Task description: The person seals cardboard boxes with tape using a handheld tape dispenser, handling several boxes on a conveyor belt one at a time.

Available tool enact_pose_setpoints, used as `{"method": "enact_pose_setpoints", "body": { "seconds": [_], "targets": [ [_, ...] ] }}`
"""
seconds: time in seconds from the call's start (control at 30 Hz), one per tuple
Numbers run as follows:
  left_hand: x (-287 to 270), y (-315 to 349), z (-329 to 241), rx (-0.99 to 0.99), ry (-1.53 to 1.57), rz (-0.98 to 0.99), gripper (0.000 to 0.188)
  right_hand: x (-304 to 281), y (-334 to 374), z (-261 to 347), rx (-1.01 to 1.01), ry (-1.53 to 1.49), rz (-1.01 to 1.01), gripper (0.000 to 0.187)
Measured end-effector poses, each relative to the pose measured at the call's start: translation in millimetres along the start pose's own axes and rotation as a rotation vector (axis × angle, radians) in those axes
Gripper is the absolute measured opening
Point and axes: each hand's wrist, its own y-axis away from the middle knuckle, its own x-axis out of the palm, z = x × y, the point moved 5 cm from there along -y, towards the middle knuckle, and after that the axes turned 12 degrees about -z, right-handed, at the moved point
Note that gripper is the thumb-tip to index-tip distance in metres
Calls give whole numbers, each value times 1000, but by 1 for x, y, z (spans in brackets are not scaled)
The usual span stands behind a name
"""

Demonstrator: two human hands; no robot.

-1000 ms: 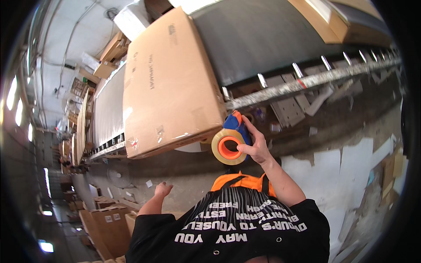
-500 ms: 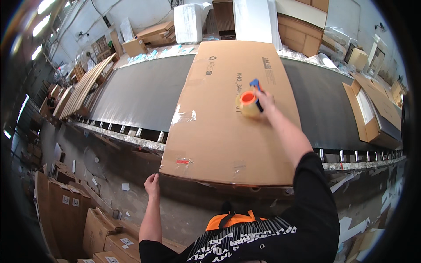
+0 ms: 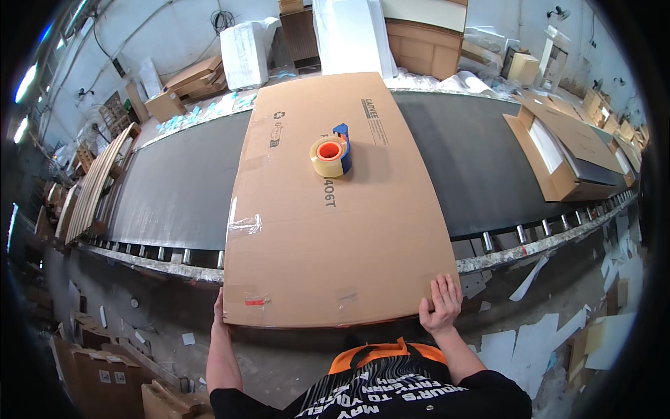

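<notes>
A large, flat brown cardboard carton (image 3: 328, 251) lies lengthwise away from me across the conveyor, with its near end jutting over the front edge. Clear tape strips and a small red mark show near that end. My left hand (image 3: 219, 307) is against the carton's near left corner, fingers straight along its side and partly hidden. At the near right corner my right hand (image 3: 441, 304) rests flat on top, fingers extended and thumb apart. A blue tape dispenser (image 3: 342, 150) with a roll of clear tape on an orange core sits on the carton's far half, touched by neither hand.
The dark conveyor belt (image 3: 181, 181) runs left and right, with metal rollers (image 3: 488, 241) along its front edge. An open carton (image 3: 565, 157) stands on the belt at right. Wooden-looking slats (image 3: 105, 178) lean at left. Flattened cartons (image 3: 105, 377) stand at lower left; paper scraps litter the floor.
My right hand has let go of the tape dispenser and come back to the carton's near right corner. My left hand has moved up against the side. The whole view has shifted.
</notes>
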Motion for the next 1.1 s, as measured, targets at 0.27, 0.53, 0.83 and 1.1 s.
{"method": "enact_pose_setpoints", "body": {
  "seconds": [0.27,0.53,0.83,1.1],
  "targets": [
    [135,126,148,27,107,-56,87,67,-105,-216,75,70,272,50],
    [451,258,232,-229,-475,1644,89,220,-279,-277,-47,-37,254,62],
    [215,121,132,166,5,-137,54,291,-295,-94,248,-358,540,106],
    [139,14,60,340,47,-173,56,402,-323,-33,369,-291,560,120]
  ]
}}
